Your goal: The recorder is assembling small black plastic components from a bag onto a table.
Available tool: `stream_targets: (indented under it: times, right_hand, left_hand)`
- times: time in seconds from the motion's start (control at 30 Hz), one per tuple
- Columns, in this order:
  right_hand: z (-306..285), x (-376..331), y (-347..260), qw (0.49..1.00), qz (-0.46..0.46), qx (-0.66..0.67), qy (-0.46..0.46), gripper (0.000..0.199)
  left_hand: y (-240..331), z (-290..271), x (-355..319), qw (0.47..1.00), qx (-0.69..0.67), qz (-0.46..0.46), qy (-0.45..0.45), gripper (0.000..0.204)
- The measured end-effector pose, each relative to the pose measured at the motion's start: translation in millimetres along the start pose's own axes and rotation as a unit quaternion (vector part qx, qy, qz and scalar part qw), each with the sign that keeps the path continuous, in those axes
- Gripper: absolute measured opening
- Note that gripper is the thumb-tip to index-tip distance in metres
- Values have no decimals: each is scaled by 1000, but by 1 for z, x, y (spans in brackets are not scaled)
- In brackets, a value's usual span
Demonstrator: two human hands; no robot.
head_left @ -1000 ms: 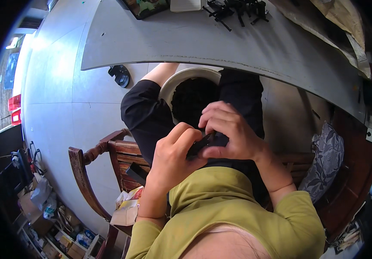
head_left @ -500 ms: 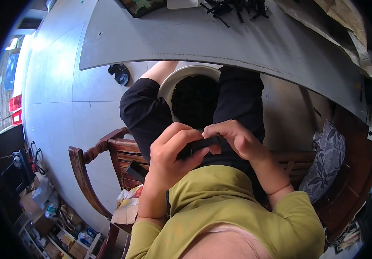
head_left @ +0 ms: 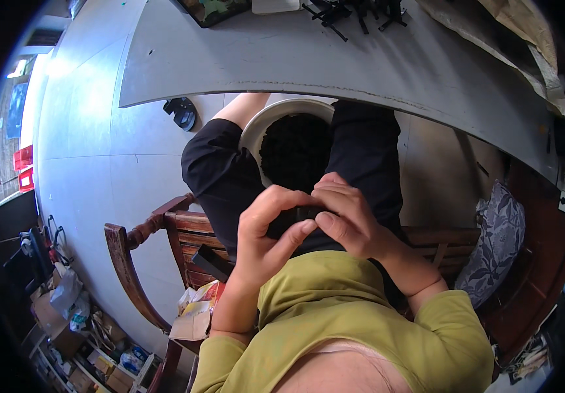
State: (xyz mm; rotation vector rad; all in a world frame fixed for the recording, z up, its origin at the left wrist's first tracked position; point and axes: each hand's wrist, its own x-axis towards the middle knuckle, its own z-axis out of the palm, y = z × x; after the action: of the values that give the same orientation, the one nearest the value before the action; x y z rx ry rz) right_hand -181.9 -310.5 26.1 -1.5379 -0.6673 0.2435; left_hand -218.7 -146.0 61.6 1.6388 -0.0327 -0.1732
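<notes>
- Two bare hands meet on the wearer's side of the white bucket [head_left: 251,137], a dark piece [head_left: 308,212] between them.
- The left hand [head_left: 263,226], nearer the wearer than the bucket, arches its fingers over the piece's far side; its thumb stretches rightward along the near side.
- The right hand [head_left: 354,216], below the bucket's right part in view, bends its fingers across the top, thumb pointing left toward the other thumb.
- Both hands are drawn in narrowly around the dark piece; its outline is mostly covered, so its exact shape is hard to tell.
- The left forearm rises steeply toward the bucket, while the right one slants inward to it from the lower right.
- Dark contents [head_left: 295,147] fill much of the bucket, which stands between black-trousered legs [head_left: 364,150].
- Beyond the bucket spreads a grey table [head_left: 282,59], with black parts [head_left: 354,13] lying on it.
- A wooden chair [head_left: 122,262] shows left and wearer-ward of the bucket; a patterned cushion [head_left: 498,229], right.
</notes>
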Motion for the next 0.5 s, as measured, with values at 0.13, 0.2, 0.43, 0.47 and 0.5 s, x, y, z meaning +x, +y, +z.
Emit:
stream_targets:
  times: [0.13, 0.2, 0.43, 0.47, 0.5]
  right_hand:
    - [4, 1, -1, 981, -57, -183, 22, 24]
    - [6, 4, -2, 961, -95, -257, 44, 25]
    - [10, -10, -9, 933, -96, -343, 49, 29]
    - [12, -11, -10, 933, -96, -342, 49, 29]
    - [14, -13, -8, 942, -104, -308, 83, 26]
  left_hand:
    - [-5, 11, -8, 982, -179, -55, -5, 16]
    - [-7, 16, -9, 977, -203, -49, 36, 14]
    - [-17, 14, -14, 975, -219, -23, 9, 14]
    - [-18, 14, -14, 976, -218, -24, 9, 14]
    - [-19, 14, -13, 978, -205, -30, 11, 12]
